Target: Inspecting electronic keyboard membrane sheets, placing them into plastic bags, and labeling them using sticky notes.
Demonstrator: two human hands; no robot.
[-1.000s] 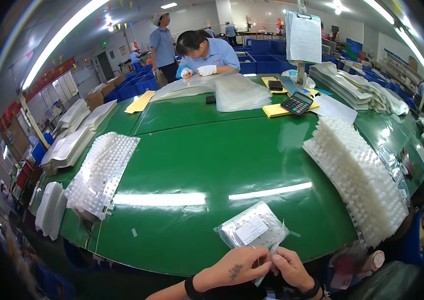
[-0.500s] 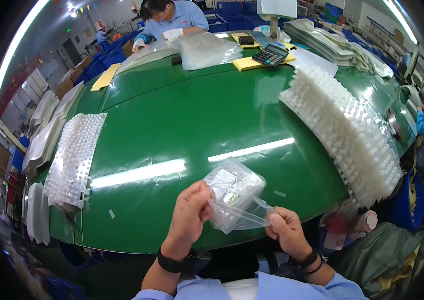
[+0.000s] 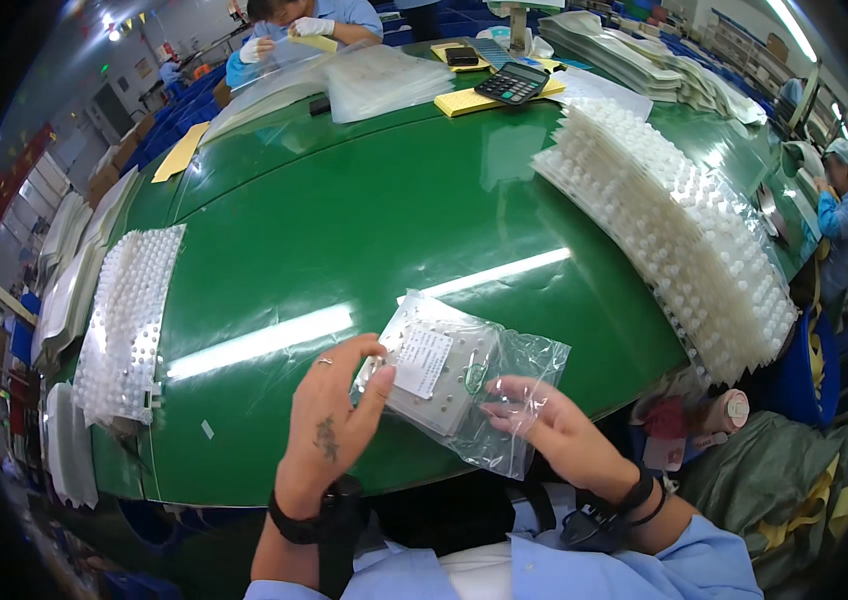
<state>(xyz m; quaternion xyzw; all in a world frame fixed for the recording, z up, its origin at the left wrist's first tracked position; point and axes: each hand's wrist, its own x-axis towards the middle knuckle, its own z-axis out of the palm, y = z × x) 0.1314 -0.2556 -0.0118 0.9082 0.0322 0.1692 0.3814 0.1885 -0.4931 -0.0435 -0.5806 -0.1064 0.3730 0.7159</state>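
A clear plastic bag (image 3: 522, 372) holds a flat stack of pale sheets with small round studs and a white printed label (image 3: 422, 362). The bag lies slanted near the table's front edge. At its left end my left hand (image 3: 329, 415) curls thumb and fingers around the packet's edge. My right hand (image 3: 559, 430) is at the loose, crinkled end, fingers stretched out and seen partly through the film. Whether those fingers are inside the bag or behind it, I cannot tell.
Studded translucent sheets lie stacked on the green table (image 3: 344, 220): a tall pile (image 3: 679, 235) at right, a smaller one (image 3: 132, 320) at left. Farther back are a calculator (image 3: 512, 83), plastic sheets (image 3: 384, 82) and a co-worker's gloved hands (image 3: 312, 27). A pink-white roll (image 3: 729, 410) stands right.
The packet has turned, its label now facing up and its loose end spread to the right. My right hand has gone from pinching the film to stretched fingers. The co-worker's hands have risen.
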